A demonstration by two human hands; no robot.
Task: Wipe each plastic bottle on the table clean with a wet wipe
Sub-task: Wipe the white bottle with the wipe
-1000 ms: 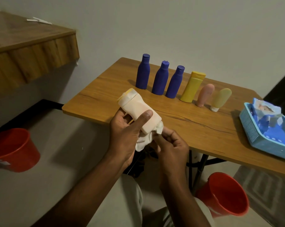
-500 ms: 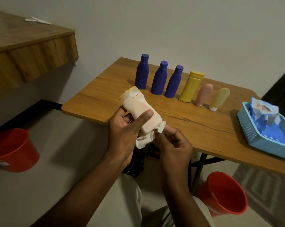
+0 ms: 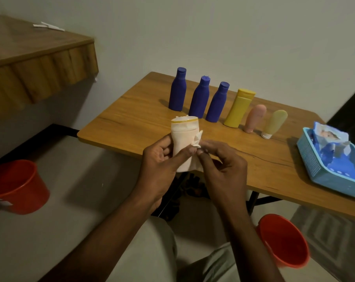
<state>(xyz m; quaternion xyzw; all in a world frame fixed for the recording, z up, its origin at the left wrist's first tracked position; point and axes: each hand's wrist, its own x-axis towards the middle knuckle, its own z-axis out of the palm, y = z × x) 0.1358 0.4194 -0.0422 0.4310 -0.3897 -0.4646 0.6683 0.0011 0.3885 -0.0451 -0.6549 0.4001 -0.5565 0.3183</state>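
Note:
My left hand (image 3: pixel 160 159) grips a cream plastic bottle (image 3: pixel 182 137) with a yellow-rimmed cap, held nearly upright over the near edge of the wooden table (image 3: pixel 135 123). A white wet wipe (image 3: pixel 198 139) lies against the bottle's right side, and my right hand (image 3: pixel 219 159) pinches it there. Along the back of the table stand three blue bottles (image 3: pixel 199 98), a yellow bottle (image 3: pixel 238 108), a pink tube (image 3: pixel 255 118) and a pale yellow tube (image 3: pixel 274 123).
A light blue basket (image 3: pixel 315 165) with an open wet-wipe pack (image 3: pixel 329 139) sits at the table's right end. One red bucket (image 3: pixel 15 186) stands on the floor at left, another red bucket (image 3: pixel 282 241) below the table at right. A wooden counter (image 3: pixel 36 58) juts out at upper left.
The bottle has been turned from tilted left to nearly upright. My right hand has moved up from the bottle's bottom end to its right side with the wipe.

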